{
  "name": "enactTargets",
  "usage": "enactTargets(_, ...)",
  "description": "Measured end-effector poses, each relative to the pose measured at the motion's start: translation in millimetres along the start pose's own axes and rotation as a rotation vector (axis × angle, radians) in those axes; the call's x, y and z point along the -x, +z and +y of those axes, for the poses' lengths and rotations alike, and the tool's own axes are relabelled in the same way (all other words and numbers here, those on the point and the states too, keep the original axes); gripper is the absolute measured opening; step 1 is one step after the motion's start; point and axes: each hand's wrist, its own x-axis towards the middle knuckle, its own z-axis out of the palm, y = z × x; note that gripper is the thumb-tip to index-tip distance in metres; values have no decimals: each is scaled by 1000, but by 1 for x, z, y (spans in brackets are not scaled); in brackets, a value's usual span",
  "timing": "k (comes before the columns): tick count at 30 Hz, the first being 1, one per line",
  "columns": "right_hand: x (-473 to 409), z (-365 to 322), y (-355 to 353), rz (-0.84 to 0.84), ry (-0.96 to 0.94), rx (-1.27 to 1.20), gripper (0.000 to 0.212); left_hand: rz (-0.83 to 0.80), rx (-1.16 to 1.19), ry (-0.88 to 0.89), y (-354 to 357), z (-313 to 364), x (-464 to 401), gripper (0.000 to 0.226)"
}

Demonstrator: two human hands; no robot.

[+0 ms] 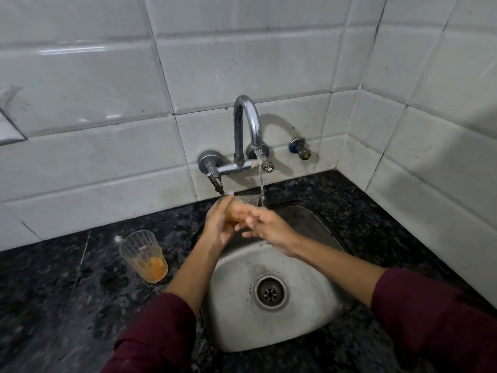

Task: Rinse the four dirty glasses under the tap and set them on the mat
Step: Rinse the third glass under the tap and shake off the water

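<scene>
Here the left hand (219,224) grips a clear orange-stained glass (243,208) under the chrome tap (247,125) stream; the right hand (269,228), fingers loosely curled, touches it. Turning it slowly would help.

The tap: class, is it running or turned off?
Running: a stream of water falls from the tap onto the glass held over the sink.

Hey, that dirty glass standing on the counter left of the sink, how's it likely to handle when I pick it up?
The glass looks thin, so probably light and fragile against the stone counter. It narrows toward the base, so a sideways nudge may tip it. Its ribbed wall should help grip, though wet fingers may slip.
</scene>
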Motion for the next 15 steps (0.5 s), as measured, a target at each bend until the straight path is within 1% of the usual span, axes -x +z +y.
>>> enactTargets(1,1,8,-6,-51,-94,311,43,22,-6,-28,2,0,2,20)
enactTargets(3,-5,17,-25,-141,-241,966,50,54,-25,-108,5,-1,4,28)
enactTargets(4,-8,17,-32,-169,-247,1192,51,64,-28,-153,5,-2,5,34)
enactTargets(5,-12,17,-36,-190,-225,1295,51,64,-21,-191,5,-3,4,38)
enactTargets(6,-14,17,-38,-203,-200,1281,49,53,-21,-219,4,-3,5,40)
enactTargets(7,-15,15,-36,-202,-171,1138,46,28,-26,-226,3,-2,4,39)
enactTargets(8,-14,12,-32,-189,-118,896,44,-12,-28,-211,1,0,4,34)
enactTargets(11,-11,-7,-15,-88,108,-93,44,-105,23,-68,1,-1,4,8)
enactTargets(12,-11,-10,-9,-69,169,-277,45,-87,39,-26,3,-1,5,6)
enactTargets(13,-12,-6,-5,-55,194,-326,48,-48,46,10,4,-4,3,9)
enactTargets(14,-10,-3,-2,-54,178,-256,50,-9,45,32,6,-5,5,10)
enactTargets(15,-8,2,-2,-58,117,-72,53,17,41,34,6,-7,4,8)
